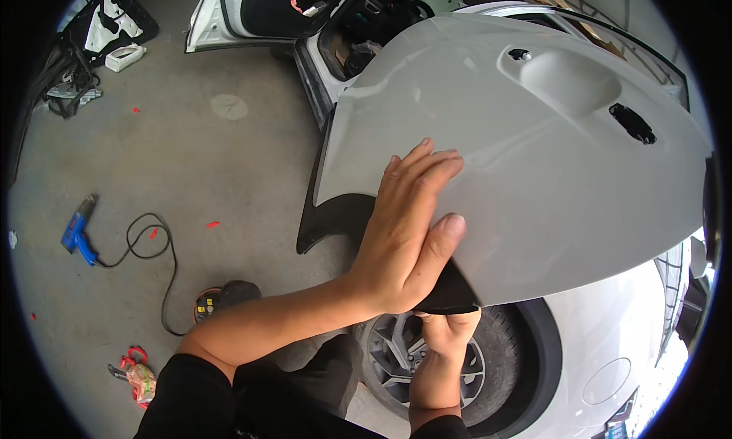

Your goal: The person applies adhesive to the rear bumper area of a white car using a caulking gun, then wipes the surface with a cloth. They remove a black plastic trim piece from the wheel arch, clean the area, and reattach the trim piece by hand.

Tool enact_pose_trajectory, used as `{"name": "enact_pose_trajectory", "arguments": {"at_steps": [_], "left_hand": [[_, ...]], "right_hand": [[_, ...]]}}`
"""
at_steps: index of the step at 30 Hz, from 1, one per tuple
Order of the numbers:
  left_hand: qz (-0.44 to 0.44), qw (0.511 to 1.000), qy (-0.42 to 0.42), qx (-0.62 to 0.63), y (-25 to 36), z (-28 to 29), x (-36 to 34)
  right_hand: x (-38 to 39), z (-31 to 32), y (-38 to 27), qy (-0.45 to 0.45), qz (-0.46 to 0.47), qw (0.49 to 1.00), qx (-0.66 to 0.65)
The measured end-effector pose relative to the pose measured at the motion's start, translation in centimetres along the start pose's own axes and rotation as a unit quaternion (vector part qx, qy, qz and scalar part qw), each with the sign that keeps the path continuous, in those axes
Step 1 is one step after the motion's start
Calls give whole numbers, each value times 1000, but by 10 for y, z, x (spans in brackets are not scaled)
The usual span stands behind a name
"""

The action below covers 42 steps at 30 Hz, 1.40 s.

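Observation:
My left hand (415, 237) lies over the white car door (557, 195), fingers stretched out, thumb apart, near the lower corner of the panel. Its palm is over the black trim (335, 214) along the door's curved edge. My right hand (450, 328) grips that trim at its bottom end, with its fingertips partly hidden underneath. The door has a recessed handle cup (572, 81) and two dark openings. Below it show a wheel (393, 363) and the white rear body panel (610, 325).
A blue heat gun (76, 229) with a looped cord lies on the concrete floor (191, 149) at left, near a red-handled bundle of tools (137, 378). Another open door (213, 20) and the car's doorway (351, 50) are above. Dark parts and cables (72, 73) lie top left.

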<state>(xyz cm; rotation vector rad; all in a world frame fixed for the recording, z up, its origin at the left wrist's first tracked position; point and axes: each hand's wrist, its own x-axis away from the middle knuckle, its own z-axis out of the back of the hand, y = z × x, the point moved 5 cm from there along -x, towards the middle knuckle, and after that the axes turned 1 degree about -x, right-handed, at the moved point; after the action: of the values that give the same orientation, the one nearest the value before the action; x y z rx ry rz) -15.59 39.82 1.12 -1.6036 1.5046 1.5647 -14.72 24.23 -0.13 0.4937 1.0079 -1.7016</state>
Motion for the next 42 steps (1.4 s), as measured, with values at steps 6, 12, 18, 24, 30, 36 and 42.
{"name": "enact_pose_trajectory", "arguments": {"at_steps": [6,12,18,24,30,36,42], "left_hand": [[-35,999,-13,-10,3,-1,-2],[-131,989,72,-23,24,11,6],[-207,977,41,24,36,13,9],[-159,982,-14,97,31,13,15],[-134,985,-2,107,25,4,22],[-51,987,24,154,13,6,23],[-54,993,94,55,9,10,-12]], "right_hand": [[3,4,2,-26,-4,999,40],[-17,11,-33,-108,70,978,162],[-20,14,-44,-79,84,970,215],[-23,9,-43,-57,82,978,185],[-21,7,-41,-69,86,976,187],[-22,8,-42,-62,83,979,175],[-24,12,-44,-73,57,981,168]]}}
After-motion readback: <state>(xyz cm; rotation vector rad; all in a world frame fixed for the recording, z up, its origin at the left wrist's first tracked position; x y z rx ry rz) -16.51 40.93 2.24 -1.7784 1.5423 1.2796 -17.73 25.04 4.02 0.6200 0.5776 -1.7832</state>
